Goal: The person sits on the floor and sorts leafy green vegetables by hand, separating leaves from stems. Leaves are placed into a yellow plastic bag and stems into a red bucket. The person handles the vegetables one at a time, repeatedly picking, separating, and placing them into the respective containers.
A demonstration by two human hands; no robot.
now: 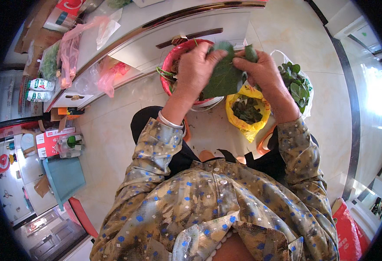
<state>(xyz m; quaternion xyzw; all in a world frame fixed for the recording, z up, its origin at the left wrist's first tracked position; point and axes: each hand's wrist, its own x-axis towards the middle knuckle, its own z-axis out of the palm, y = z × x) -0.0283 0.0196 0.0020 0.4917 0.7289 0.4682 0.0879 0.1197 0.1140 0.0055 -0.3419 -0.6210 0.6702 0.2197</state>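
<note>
My left hand (199, 67) pinches the upper left edge of a large green leaf (223, 80), above a trash bin lined with a red bag (167, 70). My right hand (259, 67) holds the leaf's right side, with a smaller piece of leaf at its fingers. Green stems (165, 74) hang over the bin's left rim. Below the hands, a yellow plastic bag (265, 121) of leaves stands on the floor. Right of my right wrist, a white plastic bag (309, 81) holds leafy green sprigs (296, 85). The leaf is blurred at its top.
A cabinet with a drawer (194, 36) stands just beyond the bin. Its counter carries a pink plastic bag (70, 49) and a bag of greens (50, 62). At the left stand a light blue bin (65, 179) and a red and white carton (47, 143). A red bag (345, 231) lies lower right.
</note>
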